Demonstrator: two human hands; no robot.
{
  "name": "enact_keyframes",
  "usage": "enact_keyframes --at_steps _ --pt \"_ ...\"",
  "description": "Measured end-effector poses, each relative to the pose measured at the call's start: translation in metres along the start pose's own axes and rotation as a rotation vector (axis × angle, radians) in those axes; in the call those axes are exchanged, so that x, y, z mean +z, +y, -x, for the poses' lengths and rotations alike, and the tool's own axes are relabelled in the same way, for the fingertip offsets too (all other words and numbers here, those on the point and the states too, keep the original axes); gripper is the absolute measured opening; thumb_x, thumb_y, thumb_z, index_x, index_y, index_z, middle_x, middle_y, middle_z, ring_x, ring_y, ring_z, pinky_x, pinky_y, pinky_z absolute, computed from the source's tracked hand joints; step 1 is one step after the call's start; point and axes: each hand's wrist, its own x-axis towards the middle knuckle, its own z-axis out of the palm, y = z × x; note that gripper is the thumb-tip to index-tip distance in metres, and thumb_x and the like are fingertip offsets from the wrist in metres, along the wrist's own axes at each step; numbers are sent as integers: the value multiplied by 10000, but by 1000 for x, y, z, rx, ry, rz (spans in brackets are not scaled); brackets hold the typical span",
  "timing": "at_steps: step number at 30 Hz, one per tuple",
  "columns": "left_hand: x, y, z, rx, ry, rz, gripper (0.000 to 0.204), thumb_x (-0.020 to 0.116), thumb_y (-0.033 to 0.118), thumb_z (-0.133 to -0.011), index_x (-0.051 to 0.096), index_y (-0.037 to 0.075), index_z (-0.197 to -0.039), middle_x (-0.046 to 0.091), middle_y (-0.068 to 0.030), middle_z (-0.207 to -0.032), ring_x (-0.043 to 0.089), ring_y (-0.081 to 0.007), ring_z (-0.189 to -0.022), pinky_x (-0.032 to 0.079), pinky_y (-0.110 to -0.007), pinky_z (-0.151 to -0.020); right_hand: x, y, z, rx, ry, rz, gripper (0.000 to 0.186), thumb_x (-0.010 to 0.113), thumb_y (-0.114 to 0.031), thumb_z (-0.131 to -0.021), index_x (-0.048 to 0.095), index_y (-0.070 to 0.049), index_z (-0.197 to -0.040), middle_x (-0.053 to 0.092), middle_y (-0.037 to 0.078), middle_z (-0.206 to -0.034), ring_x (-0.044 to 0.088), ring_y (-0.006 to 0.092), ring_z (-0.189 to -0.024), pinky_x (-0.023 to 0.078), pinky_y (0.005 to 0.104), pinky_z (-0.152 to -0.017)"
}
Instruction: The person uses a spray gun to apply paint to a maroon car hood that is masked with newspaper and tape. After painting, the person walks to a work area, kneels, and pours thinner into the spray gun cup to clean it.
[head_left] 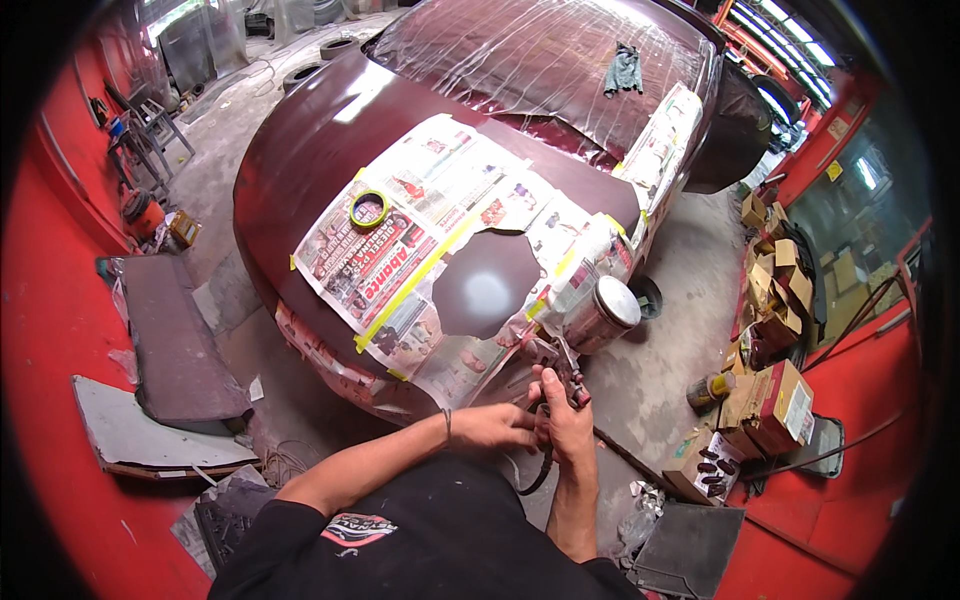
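My right hand [570, 425] is wrapped around the handle of a spray gun [552, 357], thumb up near its back end. A round metal cup with a pale lid [612, 305] is on the gun. My left hand [497, 427] reaches across to the base of the handle, beside the dark air hose [545, 475]. Its fingers are bent in there; what they grip is partly hidden. Ahead is a dark maroon car hood [330, 150], masked with newspaper [440, 160] and yellow tape. A bare dark patch [487, 285] shows through a gap in the paper. A tape roll [368, 209] lies on the newspaper.
Plastic film [540, 60] covers the windshield, with a grey rag [624, 70] on it. Cardboard boxes [770, 405] and a can [708, 390] stand along the right wall. Loose panels [180, 330] lie at left. The hose trails across the floor to the right.
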Motion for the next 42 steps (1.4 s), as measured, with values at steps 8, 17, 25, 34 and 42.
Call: enact_keyframes --at_steps 8,17,25,34,42 --pt "15 5 -24 13 152 -26 351 643 284 -1057 716 -32 -1192 717 -3 -1014 612 -68 -970 494 -282 -863 -26 -9 -27 17 -112 -77 365 657 -352 -1043 671 -30 -1214 638 -7 -821 383 18 -431 275 221 -379" --pt "8 -20 -35 149 379 -242 248 689 186 -966 754 -37 -1052 760 -65 -902 656 -101 -857 540 -329 -783 -25 -5 -44 9 -89 -110 328 628 -312 -1059 668 -25 -1212 642 2 -822 381 21 -434 256 223 -374" --pt "-27 -31 -28 182 151 -28 294 712 234 -998 747 -24 -1134 777 -109 -1033 702 -152 -1009 529 -341 -924 18 -10 -42 -31 106 28 366 607 -336 -1071 664 -21 -1247 639 -7 -838 362 10 -442 239 216 -394" --pt "-178 -18 63 377 502 -367 226 663 217 -1000 740 7 -1028 751 -151 -956 733 -286 -906 559 -383 -828 100 8 -14 79 413 180 436 586 -434 -1070 663 -36 -1230 646 10 -840 332 8 -422 233 217 -374" --pt "-342 -26 109 550 1012 -1189 318 689 115 -938 695 85 -1254 672 -126 -1306 611 -318 -1250 454 -448 -1088 160 9 -4 117 615 240 435 631 -414 -1043 667 -19 -1222 635 25 -822 340 29 -414 261 221 -367"
